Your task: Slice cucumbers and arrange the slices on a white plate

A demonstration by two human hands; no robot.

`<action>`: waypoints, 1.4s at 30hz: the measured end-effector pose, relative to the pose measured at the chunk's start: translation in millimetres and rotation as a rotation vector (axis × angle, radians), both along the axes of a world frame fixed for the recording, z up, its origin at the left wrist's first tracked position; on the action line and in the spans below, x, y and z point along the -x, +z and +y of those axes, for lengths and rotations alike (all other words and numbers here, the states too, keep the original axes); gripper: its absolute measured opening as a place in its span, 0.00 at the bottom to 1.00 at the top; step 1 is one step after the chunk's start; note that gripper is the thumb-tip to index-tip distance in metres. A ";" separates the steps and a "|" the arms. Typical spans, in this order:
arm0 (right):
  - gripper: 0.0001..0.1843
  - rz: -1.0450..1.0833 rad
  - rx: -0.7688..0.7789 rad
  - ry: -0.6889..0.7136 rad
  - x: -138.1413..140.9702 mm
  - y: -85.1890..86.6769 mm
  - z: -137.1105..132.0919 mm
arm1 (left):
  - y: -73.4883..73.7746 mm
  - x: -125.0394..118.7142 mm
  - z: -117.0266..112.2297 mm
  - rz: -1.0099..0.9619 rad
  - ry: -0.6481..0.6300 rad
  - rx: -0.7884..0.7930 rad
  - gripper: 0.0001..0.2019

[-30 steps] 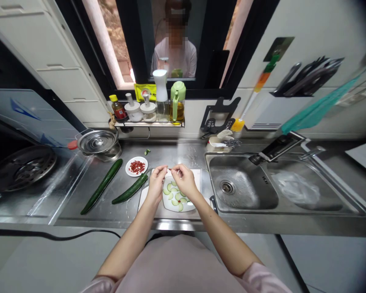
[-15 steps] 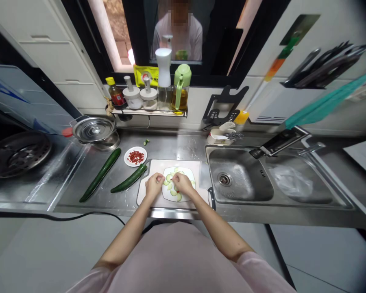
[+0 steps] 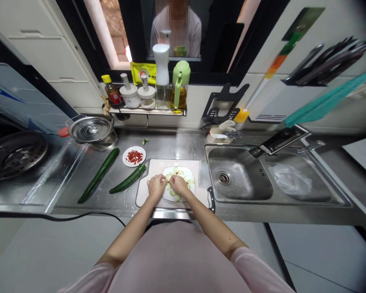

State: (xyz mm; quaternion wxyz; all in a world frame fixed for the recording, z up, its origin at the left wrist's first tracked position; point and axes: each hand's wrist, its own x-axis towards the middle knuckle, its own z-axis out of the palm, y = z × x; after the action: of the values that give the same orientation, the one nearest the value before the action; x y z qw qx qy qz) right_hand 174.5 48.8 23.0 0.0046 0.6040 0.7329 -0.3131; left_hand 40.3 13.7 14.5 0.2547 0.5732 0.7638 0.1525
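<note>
A white square plate (image 3: 190,195) with pale green cucumber slices (image 3: 172,192) and a few small red bits lies on a light cutting board (image 3: 144,195). Over the plate's left edge, my left hand (image 3: 156,186) is closed, its fingertips pinched together. My right hand (image 3: 178,185) is closed too, above the slices, its fingertips meeting those of the left. What sits between the fingers is too small to make out. Left of the board lie a cut cucumber (image 3: 127,180) and a whole cucumber (image 3: 99,176). Behind them is a small white dish (image 3: 125,161) of red dried pieces (image 3: 134,156).
A knife (image 3: 212,199) lies along the board's right side, beside the double sink (image 3: 240,179). A lidded steel pot (image 3: 93,130) and a pan (image 3: 18,156) stand to the left. Seasoning jars and bottles fill a wall rack (image 3: 149,112). Small green scraps (image 3: 144,141) lie behind the board.
My hands have come together over the plate's left part, the right moving left until the fingertips meet. The view has shifted slightly.
</note>
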 end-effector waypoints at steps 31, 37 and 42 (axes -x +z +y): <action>0.11 -0.062 -0.003 -0.065 -1.2 2.6 1.0 | -1.5 -1.4 0.6 0.044 -0.007 -0.011 0.08; 0.10 -0.026 -0.012 -0.137 -7.5 7.7 2.3 | 4.8 3.4 2.8 0.044 0.026 -0.040 0.08; 0.09 0.145 -0.102 -0.288 -37.6 19.2 12.8 | 14.5 12.2 2.9 -0.001 0.091 -0.141 0.08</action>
State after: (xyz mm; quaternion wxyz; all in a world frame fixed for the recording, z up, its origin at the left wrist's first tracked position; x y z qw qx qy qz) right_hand 212.1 61.6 42.1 -0.1236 0.6781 0.6521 -0.3157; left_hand 28.2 16.6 29.0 0.2069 0.5543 0.7763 0.2176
